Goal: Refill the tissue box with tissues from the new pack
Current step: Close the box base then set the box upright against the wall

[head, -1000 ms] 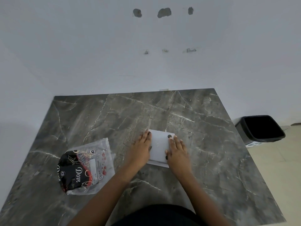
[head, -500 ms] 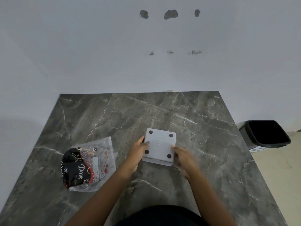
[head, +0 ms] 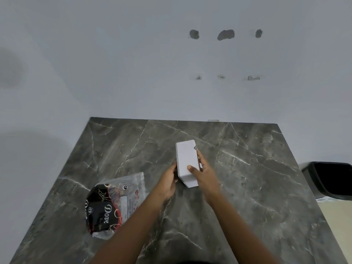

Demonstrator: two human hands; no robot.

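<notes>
White tissue box (head: 186,161) held on edge above bench (head: 247,178) centre: right hand (head: 204,171) grip clamped on it, left hand (head: 170,179) steadying. New pack (head: 114,202) lies at 8 o'clock. Advice: support both ends while opening the base.

The tissue box (head: 186,161) is plain white, the tissue pack (head: 114,204) clear plastic printed black and red with white lettering, the table (head: 247,178) dark grey marble veined white, the bin (head: 331,180) black, the wall (head: 133,63) pale grey.
</notes>
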